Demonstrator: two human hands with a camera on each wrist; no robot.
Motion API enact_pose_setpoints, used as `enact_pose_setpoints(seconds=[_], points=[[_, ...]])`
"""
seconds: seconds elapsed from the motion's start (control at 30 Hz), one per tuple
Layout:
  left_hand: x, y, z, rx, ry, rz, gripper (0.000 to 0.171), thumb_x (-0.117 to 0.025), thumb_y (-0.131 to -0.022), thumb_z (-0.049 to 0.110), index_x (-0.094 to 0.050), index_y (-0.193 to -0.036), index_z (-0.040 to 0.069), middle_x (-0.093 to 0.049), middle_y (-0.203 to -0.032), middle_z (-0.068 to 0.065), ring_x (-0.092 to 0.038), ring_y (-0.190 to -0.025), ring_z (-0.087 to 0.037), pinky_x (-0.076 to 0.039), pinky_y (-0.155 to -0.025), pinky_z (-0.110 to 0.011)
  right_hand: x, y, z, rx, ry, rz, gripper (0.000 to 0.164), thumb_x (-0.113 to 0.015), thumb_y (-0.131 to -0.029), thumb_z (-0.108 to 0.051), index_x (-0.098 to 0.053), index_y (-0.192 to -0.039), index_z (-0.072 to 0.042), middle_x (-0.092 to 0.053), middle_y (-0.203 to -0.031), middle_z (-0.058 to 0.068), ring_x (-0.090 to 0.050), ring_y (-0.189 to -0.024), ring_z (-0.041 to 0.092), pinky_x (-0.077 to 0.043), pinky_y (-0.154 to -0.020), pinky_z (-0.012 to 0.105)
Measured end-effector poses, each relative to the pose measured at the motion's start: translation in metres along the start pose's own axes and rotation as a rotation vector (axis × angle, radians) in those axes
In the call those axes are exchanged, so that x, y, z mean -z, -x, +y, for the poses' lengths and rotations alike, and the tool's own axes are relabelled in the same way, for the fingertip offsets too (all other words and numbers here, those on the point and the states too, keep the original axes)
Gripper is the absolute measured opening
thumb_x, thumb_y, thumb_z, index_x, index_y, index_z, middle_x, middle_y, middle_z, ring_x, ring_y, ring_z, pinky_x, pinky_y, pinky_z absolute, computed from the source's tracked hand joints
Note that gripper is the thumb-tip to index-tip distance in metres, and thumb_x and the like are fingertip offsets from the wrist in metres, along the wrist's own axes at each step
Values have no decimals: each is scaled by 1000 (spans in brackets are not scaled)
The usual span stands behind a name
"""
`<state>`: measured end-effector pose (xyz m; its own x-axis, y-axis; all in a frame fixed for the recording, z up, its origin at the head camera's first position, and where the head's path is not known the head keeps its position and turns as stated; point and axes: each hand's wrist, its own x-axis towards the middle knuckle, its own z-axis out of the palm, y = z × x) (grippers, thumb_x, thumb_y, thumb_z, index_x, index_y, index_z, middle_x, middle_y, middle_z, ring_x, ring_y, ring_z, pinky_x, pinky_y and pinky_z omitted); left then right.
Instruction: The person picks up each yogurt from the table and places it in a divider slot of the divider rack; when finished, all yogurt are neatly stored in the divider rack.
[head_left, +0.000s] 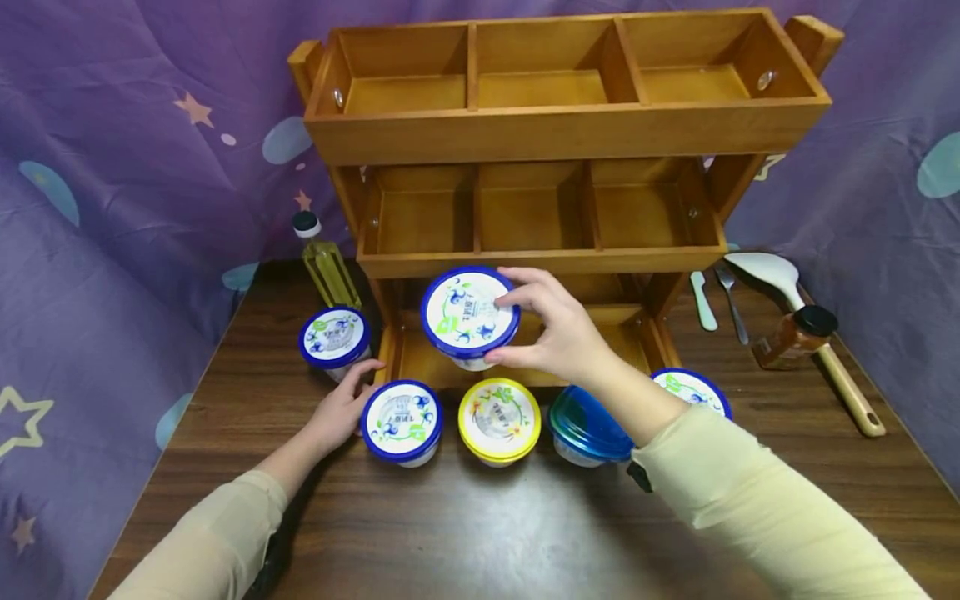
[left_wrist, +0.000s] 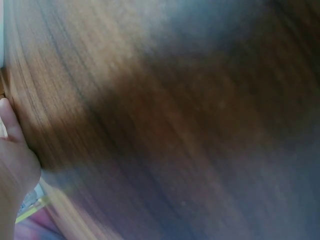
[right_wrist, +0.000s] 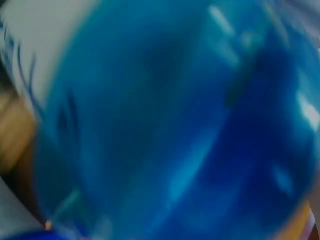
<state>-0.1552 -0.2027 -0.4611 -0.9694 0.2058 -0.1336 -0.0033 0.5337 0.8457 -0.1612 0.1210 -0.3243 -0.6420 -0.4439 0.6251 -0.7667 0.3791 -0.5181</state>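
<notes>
My right hand (head_left: pixel 562 333) grips a round tub with a blue-rimmed white lid (head_left: pixel 467 312), thumb at the near side and fingers over the far edge. It is raised in front of the rack's lower levels. My left hand (head_left: pixel 336 423) is low at the left, its fingertips at the front left corner of the bottom shelf (head_left: pixel 384 354). Beside it are one blue-rimmed tub (head_left: pixel 335 335) behind and another (head_left: pixel 402 419) to its right. In the left wrist view, only part of the left hand (left_wrist: pixel 17 162) shows, at the edge.
A three-level wooden rack (head_left: pixel 562 133) stands at the back. Along its front are a yellow-lidded tub (head_left: pixel 499 419), a translucent blue-lidded bowl (head_left: pixel 587 425) and another blue-rimmed tub (head_left: pixel 690 390). An oil bottle (head_left: pixel 330 271) stands left; a jar (head_left: pixel 795 337), ladle (head_left: pixel 772 271), fork (head_left: pixel 733 304) and knife (head_left: pixel 703 302) lie right.
</notes>
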Motion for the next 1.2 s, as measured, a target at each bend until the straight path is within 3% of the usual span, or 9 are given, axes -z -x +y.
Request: enact_pose_setpoints(seconds=[0.33, 0.57, 0.87, 1.07, 1.2], points=[[0, -2, -2, 22, 15, 8, 35, -46, -100, 26, -42, -134, 22, -56, -87, -11, -53, -55, -18, -49, -48, -31, -31, 4, 2, -228, -17, -81, 53, -86, -66, -22, -57, -106, -4, -41, -136, 12, -44, -122, 28, -45, -95, 36], [0, -3, -2, 12, 26, 19, 35, -49, -98, 28, -43, -133, 21, -56, -86, -11, -54, -55, -18, -50, -46, -31, -50, 3, 5, -324, 15, -147, 50, -84, -69, -29, -56, -104, -6, -38, -137, 12, -46, -119, 29, -43, -97, 37], [-2, -5, -2, -1, 37, 31, 34, -50, -98, 27, -45, -131, 22, -54, -81, -10, -53, -53, -17, -50, -44, -32, -63, -4, 15, -469, 21, -177, 51, -82, -71, -34, -53, -103, -8, -39, -135, 13, -47, -117, 30, -42, -98, 40], [-3, -5, -1, 3, 35, 47, 33, -50, -98, 27, -46, -130, 23, -54, -80, -9, -52, -51, -18, -49, -43, -31, -70, -9, 18, -592, 52, -252, 54, -81, -72, -37, -53, -106, -7, -37, -135, 16, -46, -119, 32, -39, -101, 40], [-4, -3, 0, 10, 28, 61, 32, -50, -98, 28, -46, -129, 25, -54, -79, -9, -51, -48, -19, -48, -42, -31, -76, -11, 20, -627, 84, -304, 54, -80, -72, -39, -54, -107, -7, -37, -134, 17, -48, -116, 31, -41, -99, 38]])
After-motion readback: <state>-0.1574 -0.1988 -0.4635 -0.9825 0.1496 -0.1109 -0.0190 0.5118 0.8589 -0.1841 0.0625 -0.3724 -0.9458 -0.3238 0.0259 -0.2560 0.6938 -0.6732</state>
